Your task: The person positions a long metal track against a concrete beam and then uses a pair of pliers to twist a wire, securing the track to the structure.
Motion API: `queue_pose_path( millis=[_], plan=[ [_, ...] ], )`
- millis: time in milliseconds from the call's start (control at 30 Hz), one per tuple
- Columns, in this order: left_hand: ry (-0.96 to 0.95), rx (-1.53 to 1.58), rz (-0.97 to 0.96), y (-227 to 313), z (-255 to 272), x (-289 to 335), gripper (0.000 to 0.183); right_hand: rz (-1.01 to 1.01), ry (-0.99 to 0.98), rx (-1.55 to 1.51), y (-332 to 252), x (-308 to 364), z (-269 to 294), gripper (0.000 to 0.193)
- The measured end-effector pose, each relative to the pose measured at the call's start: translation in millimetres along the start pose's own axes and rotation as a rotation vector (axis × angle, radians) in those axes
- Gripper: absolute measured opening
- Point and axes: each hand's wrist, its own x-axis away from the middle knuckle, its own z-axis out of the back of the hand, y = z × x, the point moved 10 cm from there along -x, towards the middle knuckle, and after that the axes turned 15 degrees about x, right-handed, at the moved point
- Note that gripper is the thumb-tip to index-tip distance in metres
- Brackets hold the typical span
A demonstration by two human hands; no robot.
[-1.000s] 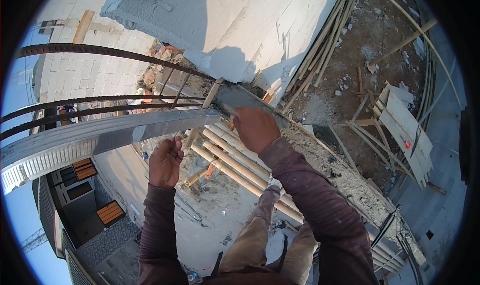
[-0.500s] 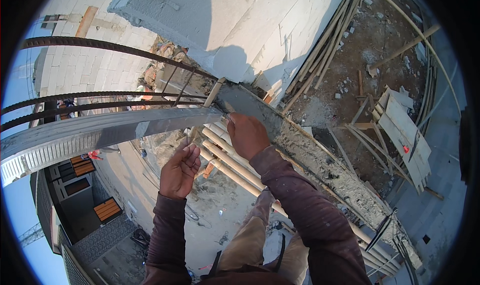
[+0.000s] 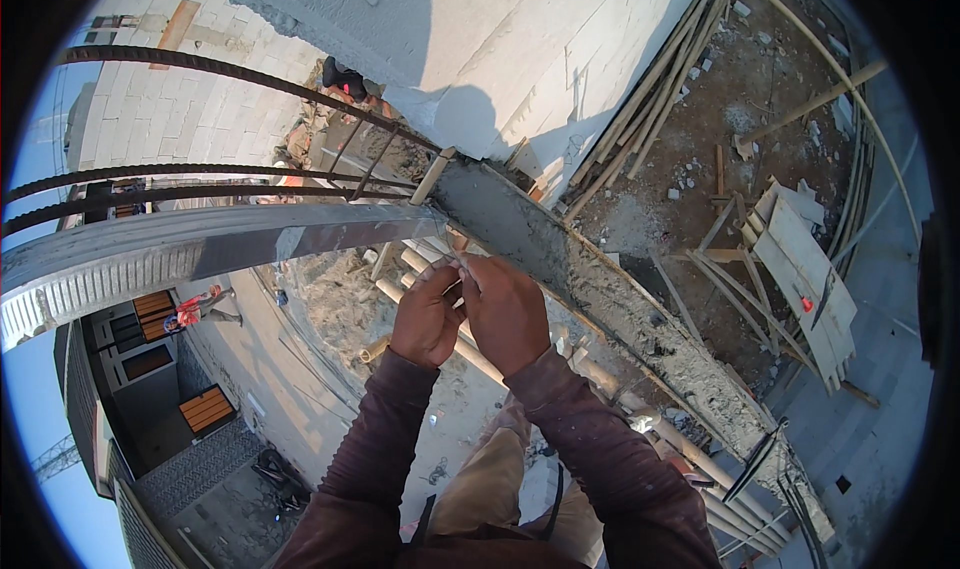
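Note:
My left hand (image 3: 428, 316) and my right hand (image 3: 503, 306) meet with fingertips pinched together, just below the end of a long grey metal channel (image 3: 340, 230). A thin strand (image 3: 452, 246), wire or string, runs from near that end into the pinched fingers; its lower part is hidden by them. Beside the channel's end a short wooden stick (image 3: 433, 176) stands tilted at the rebar ends. Beyond my hands, wet grey mortar (image 3: 505, 214) fills a narrow form with thin board edges.
Ribbed rebar (image 3: 230, 86) reaches in from the left. A white block wall (image 3: 520, 59) rises ahead. Bamboo poles (image 3: 478, 361) lie below my hands, and more poles (image 3: 655, 89) lean at the wall. A person in orange-red (image 3: 200, 309) is far below left. Boards (image 3: 800, 279) lie at right.
My left hand has moved right and up to meet my right hand, which has shifted slightly down. The distant person at left has come further into view.

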Motion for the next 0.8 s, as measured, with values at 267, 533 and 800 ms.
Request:
queue_pose_path(
  millis=[267,533,800],
  plan=[
    [0.02,0.148,0.027,-5.2,-13.4,-13.4,0.024,-0.048,-0.039,-0.005,3.6,32.2,9.3,0.012],
    [-0.069,0.361,0.111,-18.8,-6.8,-13.8,0.028,0.001,-0.202,0.129,16.6,35.4,8.8,0.013],
    [0.012,0.287,0.185,-20.5,-3.4,-6.3,0.012,-0.024,-0.215,-0.208,53.1,-46.8,-36.7,0.019]
  ],
)
